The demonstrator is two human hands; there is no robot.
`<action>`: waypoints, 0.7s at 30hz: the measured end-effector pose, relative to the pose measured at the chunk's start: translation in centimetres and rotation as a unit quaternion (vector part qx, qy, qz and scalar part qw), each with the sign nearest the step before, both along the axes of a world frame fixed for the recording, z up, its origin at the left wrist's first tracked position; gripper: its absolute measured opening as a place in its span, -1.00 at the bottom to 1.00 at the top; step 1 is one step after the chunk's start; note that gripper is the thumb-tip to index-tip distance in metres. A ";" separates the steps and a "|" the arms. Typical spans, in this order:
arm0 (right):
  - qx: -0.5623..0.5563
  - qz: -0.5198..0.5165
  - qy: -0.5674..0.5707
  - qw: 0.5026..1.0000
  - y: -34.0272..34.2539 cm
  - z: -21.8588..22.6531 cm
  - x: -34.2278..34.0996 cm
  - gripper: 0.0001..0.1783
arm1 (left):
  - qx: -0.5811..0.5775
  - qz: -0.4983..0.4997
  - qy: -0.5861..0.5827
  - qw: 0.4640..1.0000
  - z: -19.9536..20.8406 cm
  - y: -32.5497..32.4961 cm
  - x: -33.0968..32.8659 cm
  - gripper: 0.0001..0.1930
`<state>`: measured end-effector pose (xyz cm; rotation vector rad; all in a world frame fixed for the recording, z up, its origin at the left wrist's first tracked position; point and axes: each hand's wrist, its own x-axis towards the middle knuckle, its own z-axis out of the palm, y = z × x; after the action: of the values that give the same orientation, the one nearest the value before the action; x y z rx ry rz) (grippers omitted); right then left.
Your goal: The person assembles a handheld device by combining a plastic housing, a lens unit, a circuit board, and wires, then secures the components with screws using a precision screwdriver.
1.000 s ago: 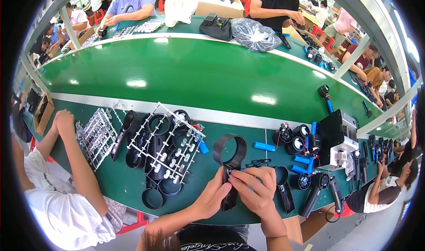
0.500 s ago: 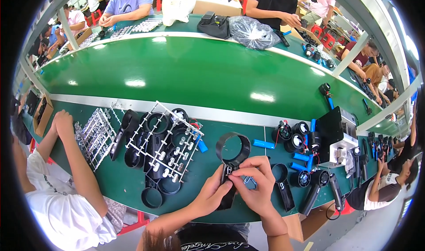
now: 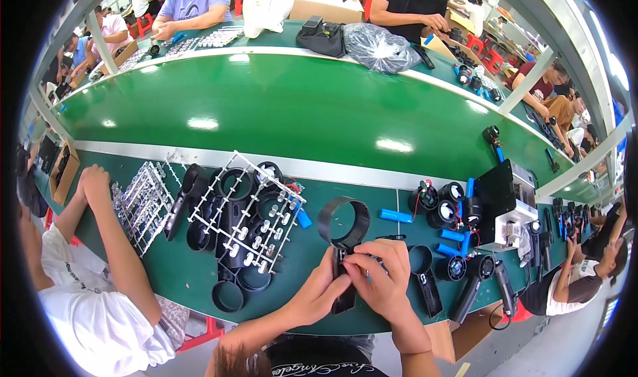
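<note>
My left hand point(image 3: 318, 289) grips a black plastic fan housing point(image 3: 359, 225) by its handle, with the round ring pointing up and away from me. The thumb and fingers of my right hand point(image 3: 380, 277) are pinched together at the inside of the handle, just below the ring. Whatever sits between those fingertips is too small and hidden to make out. Right of my hands, another black ring-and-handle shell point(image 3: 428, 294) lies on the green table.
Clear plastic part frames point(image 3: 246, 221) lie over more black housings at left. Small motors point(image 3: 446, 214), blue battery cells point(image 3: 397, 215) and a metal-and-black machine point(image 3: 508, 207) stand at right. A green conveyor point(image 3: 286, 111) runs beyond. A co-worker's arms point(image 3: 119, 237) rest at far left.
The housing's ring has shifted slightly left and turned in my hands. My right fingers stay at the handle. A blue-and-black piece on the conveyor has moved slightly right.
</note>
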<state>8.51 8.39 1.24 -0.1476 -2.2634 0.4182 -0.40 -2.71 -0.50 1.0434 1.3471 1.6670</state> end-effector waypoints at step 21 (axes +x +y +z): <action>0.058 -0.008 -0.056 0.997 0.0 0.5 -0.1 -0.66 | -0.056 -0.015 0.003 0.998 0.1 0.0 0.0 -0.55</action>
<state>8.44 8.43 1.71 -0.1336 -2.3882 0.2757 -0.36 -2.68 -0.41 1.0011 1.4048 1.5490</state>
